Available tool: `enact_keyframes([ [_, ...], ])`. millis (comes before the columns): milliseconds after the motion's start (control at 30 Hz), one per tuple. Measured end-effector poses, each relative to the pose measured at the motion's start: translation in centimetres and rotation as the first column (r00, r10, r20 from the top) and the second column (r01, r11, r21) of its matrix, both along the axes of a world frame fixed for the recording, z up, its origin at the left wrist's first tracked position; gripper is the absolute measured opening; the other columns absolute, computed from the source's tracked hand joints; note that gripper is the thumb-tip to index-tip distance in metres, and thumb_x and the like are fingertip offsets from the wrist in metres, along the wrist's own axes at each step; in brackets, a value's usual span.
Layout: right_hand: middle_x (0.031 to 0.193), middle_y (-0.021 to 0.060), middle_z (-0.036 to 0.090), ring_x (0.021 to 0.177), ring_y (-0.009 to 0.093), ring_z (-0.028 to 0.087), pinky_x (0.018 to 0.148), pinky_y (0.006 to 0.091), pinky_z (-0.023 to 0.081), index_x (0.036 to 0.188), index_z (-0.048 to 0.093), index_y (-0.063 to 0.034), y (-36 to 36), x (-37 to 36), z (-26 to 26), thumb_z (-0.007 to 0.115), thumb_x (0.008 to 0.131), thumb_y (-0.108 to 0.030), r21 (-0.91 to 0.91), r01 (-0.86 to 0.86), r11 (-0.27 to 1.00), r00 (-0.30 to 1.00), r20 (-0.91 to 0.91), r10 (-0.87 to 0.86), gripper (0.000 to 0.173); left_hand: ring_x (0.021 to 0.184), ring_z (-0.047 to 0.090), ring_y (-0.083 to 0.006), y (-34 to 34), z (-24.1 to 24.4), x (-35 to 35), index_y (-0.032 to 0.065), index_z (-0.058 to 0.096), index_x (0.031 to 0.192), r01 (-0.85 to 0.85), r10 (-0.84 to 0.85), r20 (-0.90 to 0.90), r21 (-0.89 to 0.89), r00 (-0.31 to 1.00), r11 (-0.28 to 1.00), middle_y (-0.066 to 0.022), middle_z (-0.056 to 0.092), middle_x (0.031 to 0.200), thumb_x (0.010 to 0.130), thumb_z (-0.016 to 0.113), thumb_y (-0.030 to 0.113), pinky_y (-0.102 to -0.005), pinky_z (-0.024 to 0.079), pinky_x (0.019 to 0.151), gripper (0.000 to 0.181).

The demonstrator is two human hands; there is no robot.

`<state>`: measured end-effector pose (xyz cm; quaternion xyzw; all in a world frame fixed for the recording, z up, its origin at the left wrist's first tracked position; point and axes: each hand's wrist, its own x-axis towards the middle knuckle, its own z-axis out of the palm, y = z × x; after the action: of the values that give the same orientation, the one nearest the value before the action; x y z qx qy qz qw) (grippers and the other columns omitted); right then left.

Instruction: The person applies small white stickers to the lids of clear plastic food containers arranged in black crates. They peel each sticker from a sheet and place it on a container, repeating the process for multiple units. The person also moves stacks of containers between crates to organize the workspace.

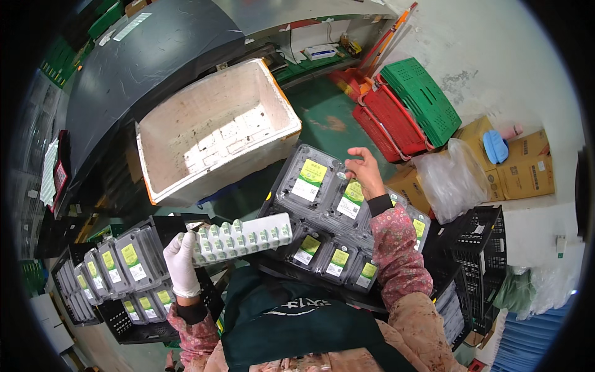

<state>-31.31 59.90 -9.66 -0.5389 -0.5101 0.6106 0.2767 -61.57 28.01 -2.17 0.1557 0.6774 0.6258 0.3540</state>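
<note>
My left hand (180,262), in a white glove, grips one end of a sheet of small round green-and-white stickers (251,235); part of the sheet is bare backing. My bare right hand (365,172) is over the clear plastic clamshell boxes, its thumb and fingers curled and parted, with nothing plainly seen between them. Beneath it lies a labelled clamshell box (351,200) with a round sticker near its upper edge. Left of that is a larger-looking labelled clamshell box (307,179) of dark contents. More such boxes (307,249) fill the black crate (279,274) before me.
An open white foam box (218,172) stands ahead on the left. Black crates of clamshell boxes (139,260) are at the left. Red baskets (390,121), a green crate (420,102) and cardboard boxes (525,162) stand by the right wall. Stacked black crates (479,251) are at my right.
</note>
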Motion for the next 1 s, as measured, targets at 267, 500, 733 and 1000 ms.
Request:
enact_keyframes([
  [267, 0.101, 0.0093, 0.049, 0.078, 0.015, 0.056, 0.066, 0.0241, 0.049, 0.113, 0.050, -0.0037, 1.5, -6.1, -0.2, 0.059, 0.079, 0.005, -0.038, -0.030, 0.999, 0.993, -0.114, 0.025, 0.036, 0.062, 0.050, -0.0025, 0.7, -0.4, -1.2, 0.0027, 0.064, 0.074, 0.050, -0.053, 0.061, 0.051, 0.997, 0.997, 0.0032, 0.061, 0.071, 0.090, 0.066, 0.017, -0.0187, 0.039, 0.059, 0.022],
  [500, 0.107, 0.0120, 0.051, 0.100, 0.028, 0.052, 0.087, 0.0359, 0.044, 0.099, 0.057, -0.0034, 0.1, -8.6, -3.4, 0.054, 0.066, 0.012, 0.696, -0.504, 0.511, 0.825, 0.563, 0.047, 0.036, 0.065, 0.054, -0.0037, 1.2, -1.2, -1.5, 0.0010, 0.068, 0.082, 0.045, -0.053, 0.151, 0.057, 0.987, 0.997, 0.0009, 0.065, 0.076, 0.089, 0.067, 0.019, -0.0189, 0.042, 0.061, 0.019],
  [733, 0.118, 0.0137, 0.053, 0.113, 0.032, 0.048, 0.091, 0.0386, 0.040, 0.109, 0.058, -0.0037, -3.3, -6.2, 0.5, 0.060, 0.079, -0.005, 0.740, -0.416, 0.529, 0.783, 0.587, -0.206, 0.030, 0.061, 0.046, -0.0029, 3.0, -0.6, -1.1, 0.0031, 0.063, 0.070, 0.199, -0.205, 0.123, 0.060, 0.971, 0.978, 0.0044, 0.057, 0.067, 0.087, 0.068, 0.018, -0.0201, 0.036, 0.057, 0.023],
  [1000, 0.081, 0.0058, 0.066, 0.067, 0.024, 0.063, 0.060, 0.0306, 0.049, 0.096, 0.065, -0.0033, -17.2, -2.4, 18.8, 0.068, 0.084, -0.011, 0.403, -0.618, 0.675, 0.786, 0.350, 0.510, 0.015, 0.057, 0.055, -0.0157, 4.1, 0.8, 0.5, -0.0054, 0.066, 0.074, 0.382, -0.364, -0.130, 0.442, 0.922, 0.812, -0.0097, 0.063, 0.069, 0.082, 0.066, 0.012, -0.0268, 0.042, 0.052, 0.020],
])
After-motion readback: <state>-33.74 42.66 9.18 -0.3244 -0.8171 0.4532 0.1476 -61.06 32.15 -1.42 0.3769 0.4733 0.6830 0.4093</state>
